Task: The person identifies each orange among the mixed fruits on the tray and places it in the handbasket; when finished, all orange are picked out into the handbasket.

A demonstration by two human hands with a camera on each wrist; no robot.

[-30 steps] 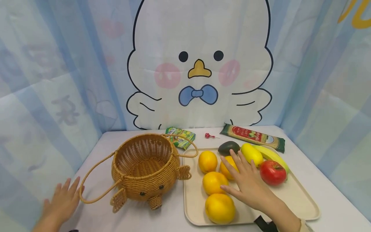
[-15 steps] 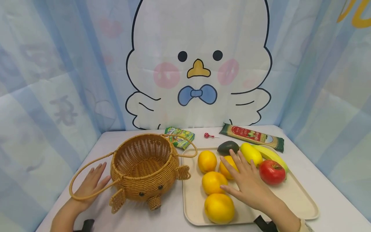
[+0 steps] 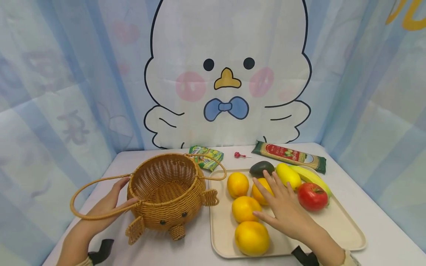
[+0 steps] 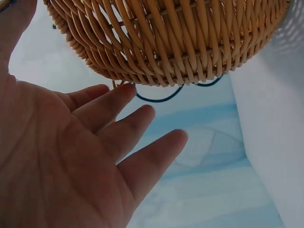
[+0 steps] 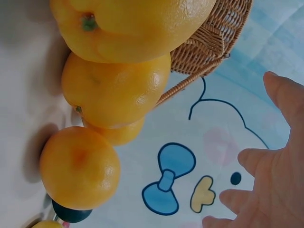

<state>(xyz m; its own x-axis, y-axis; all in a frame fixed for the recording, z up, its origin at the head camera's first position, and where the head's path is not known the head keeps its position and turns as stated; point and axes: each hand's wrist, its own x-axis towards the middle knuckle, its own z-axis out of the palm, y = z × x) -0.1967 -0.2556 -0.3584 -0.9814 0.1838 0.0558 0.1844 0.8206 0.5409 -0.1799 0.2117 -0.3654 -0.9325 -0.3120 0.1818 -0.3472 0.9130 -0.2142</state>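
Observation:
A brown wicker basket (image 3: 166,212) with an animal face, ear flaps and two loop handles stands on the left. My left hand (image 3: 108,201) reaches under its left handle (image 3: 74,201), fingers extended along the basket's side and thumb near the rim. In the left wrist view those fingers (image 4: 152,156) are spread below the wicker wall; contact is unclear. My right hand (image 3: 287,216) hovers, fingers spread, over a beige tray (image 3: 336,232). Near it lie several orange-yellow fruits (image 3: 252,238), a dark avocado (image 3: 261,169), a yellow fruit (image 3: 288,176), a banana (image 3: 313,177) and a red apple (image 3: 312,197).
Behind the basket lies a green snack packet (image 3: 207,157). A red lollipop (image 3: 237,155) and a long green-and-tan packet (image 3: 289,156) lie along the back of the white table (image 3: 196,251). Printed curtains (image 3: 229,129) enclose the back and sides.
My left hand has moved right, from the table's left edge to the basket's left side, and its left handle now sits higher over the wrist. The right hand has stayed in place.

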